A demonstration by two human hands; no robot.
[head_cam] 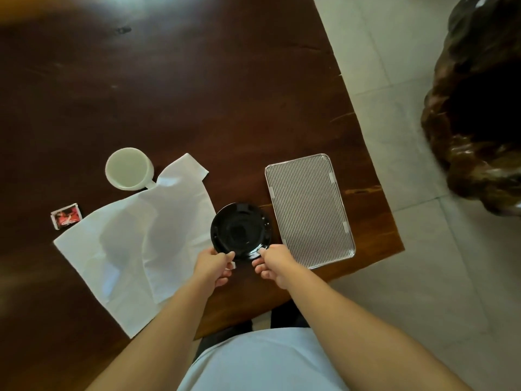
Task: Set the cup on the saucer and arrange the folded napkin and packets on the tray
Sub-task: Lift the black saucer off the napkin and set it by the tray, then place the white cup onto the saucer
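Black saucer (241, 231), centre of dark surface (197, 94): near rim pinched by left hand (213, 267) and right hand (272, 267), fingers clamped, likely to steady or shift it. Cup (129, 168) at 10 o'clock, unfolded napkin (135, 241) at 9, red packet (66, 216) beyond. Tray (309, 210) at 3, bare, awaiting items.

No text, brand, number or sign can be read anywhere in the frame. The only printed surface is the small red packet (66, 216) at the left of the frame, lying on the bench (197, 94) just beside the napkin's left corner; it carries a pale, curving mark on its red face inside a white border, but the print is too small and blurred to make out as letters. A tiny white packet (233, 265) pinched at the left hand (214, 265) near the lower centre shows no legible print either.
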